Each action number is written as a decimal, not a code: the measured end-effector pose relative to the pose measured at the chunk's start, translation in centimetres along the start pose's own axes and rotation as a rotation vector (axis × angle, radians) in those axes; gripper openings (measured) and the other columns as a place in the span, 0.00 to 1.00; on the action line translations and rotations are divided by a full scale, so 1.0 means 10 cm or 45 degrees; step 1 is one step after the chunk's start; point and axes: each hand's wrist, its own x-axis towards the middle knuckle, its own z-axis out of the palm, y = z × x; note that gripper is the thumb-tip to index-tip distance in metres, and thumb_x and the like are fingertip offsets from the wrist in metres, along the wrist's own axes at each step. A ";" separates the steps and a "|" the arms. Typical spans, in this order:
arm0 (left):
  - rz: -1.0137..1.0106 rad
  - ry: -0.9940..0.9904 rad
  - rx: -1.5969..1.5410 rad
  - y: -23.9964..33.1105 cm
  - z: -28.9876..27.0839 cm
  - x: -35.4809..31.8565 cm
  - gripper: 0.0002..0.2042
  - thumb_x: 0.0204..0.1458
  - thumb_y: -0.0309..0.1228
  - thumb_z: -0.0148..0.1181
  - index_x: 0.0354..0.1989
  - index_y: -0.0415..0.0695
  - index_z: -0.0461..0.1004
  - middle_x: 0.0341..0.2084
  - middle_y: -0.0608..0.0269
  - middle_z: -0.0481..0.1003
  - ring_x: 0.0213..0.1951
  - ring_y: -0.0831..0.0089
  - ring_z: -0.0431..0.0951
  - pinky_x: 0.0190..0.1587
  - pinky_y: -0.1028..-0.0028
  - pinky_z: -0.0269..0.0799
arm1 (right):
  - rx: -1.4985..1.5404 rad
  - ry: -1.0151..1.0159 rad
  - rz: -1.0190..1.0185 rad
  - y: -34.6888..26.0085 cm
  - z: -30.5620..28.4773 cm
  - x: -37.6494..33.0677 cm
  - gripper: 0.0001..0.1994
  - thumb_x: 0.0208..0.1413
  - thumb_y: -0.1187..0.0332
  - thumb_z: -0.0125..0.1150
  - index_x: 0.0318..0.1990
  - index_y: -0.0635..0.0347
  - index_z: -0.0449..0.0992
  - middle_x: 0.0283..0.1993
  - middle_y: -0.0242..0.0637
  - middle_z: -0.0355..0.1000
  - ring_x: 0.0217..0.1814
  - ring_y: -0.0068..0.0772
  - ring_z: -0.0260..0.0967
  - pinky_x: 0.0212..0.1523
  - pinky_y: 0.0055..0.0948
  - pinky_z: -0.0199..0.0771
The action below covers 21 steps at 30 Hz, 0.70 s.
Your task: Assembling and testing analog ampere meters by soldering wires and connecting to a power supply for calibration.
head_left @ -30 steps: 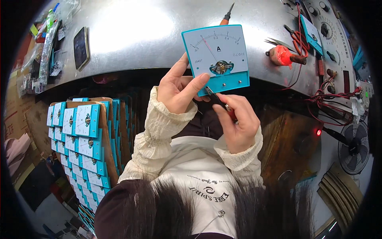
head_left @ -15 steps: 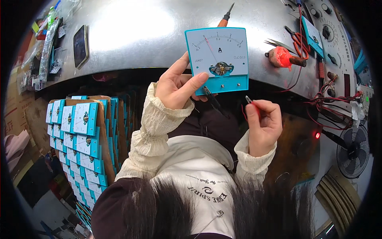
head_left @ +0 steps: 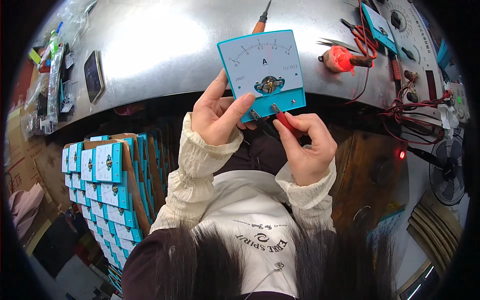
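Note:
My left hand (head_left: pixel 216 111) grips a blue ammeter panel (head_left: pixel 250 65) by its lower left corner, thumb on the front. The panel has a white scale, an exposed round movement and small terminals along its blue lower strip. A black alligator clip (head_left: pixel 264 123) is at the left terminal, beside my left thumb. In my right hand (head_left: pixel 312 147) a red alligator clip (head_left: pixel 283 119) is pinched, its metal tip touching the middle terminal. The thin pointer is faint and blurred, right of the scale's middle.
Stacked similar meter panels (head_left: pixel 107 170) stand at my left. On the metal bench (head_left: pixel 165 55) lie a phone (head_left: pixel 93 76), a screwdriver (head_left: pixel 261 24), a red-coated pot (head_left: pixel 340 60), tweezers and pliers. At right are a test instrument (head_left: pixel 417 55), tangled red leads (head_left: pixel 410 112) and a fan (head_left: pixel 446 172).
My right hand has moved left and up, bringing the red clip to the middle terminal. The pointer has swung right from near zero. The panel has tilted slightly.

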 end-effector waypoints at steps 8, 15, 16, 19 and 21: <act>-0.009 -0.023 -0.005 0.02 -0.02 0.02 0.35 0.59 0.29 0.59 0.70 0.35 0.47 0.45 0.51 0.78 0.32 0.73 0.81 0.28 0.79 0.77 | 0.023 0.017 0.023 -0.01 0.00 0.01 0.09 0.45 0.79 0.71 0.34 0.65 0.77 0.29 0.39 0.74 0.27 0.27 0.72 0.28 0.22 0.71; -0.028 -0.019 0.021 0.00 -0.02 0.01 0.34 0.59 0.29 0.58 0.70 0.34 0.47 0.45 0.51 0.78 0.31 0.73 0.81 0.27 0.80 0.76 | 0.030 0.006 0.045 -0.01 -0.02 -0.01 0.09 0.45 0.78 0.72 0.34 0.65 0.77 0.29 0.38 0.74 0.27 0.26 0.72 0.28 0.22 0.71; -0.022 -0.018 0.006 0.00 -0.02 0.01 0.34 0.60 0.29 0.58 0.70 0.34 0.47 0.45 0.51 0.78 0.31 0.73 0.81 0.27 0.80 0.76 | 0.019 0.011 0.038 -0.01 -0.01 -0.01 0.09 0.45 0.78 0.72 0.34 0.65 0.77 0.30 0.38 0.74 0.27 0.26 0.72 0.28 0.22 0.71; -0.024 0.003 -0.003 -0.01 -0.03 0.01 0.34 0.60 0.29 0.58 0.70 0.34 0.46 0.45 0.50 0.78 0.30 0.73 0.81 0.26 0.81 0.76 | 0.027 0.017 0.025 -0.02 -0.01 0.00 0.10 0.45 0.78 0.72 0.34 0.65 0.77 0.29 0.38 0.74 0.27 0.26 0.71 0.28 0.22 0.71; -0.025 -0.013 0.002 -0.01 -0.04 0.02 0.34 0.60 0.29 0.58 0.70 0.34 0.47 0.46 0.50 0.77 0.30 0.73 0.81 0.26 0.80 0.76 | 0.037 0.005 0.039 -0.03 -0.01 0.00 0.10 0.45 0.78 0.72 0.34 0.65 0.77 0.29 0.37 0.74 0.27 0.25 0.71 0.28 0.21 0.71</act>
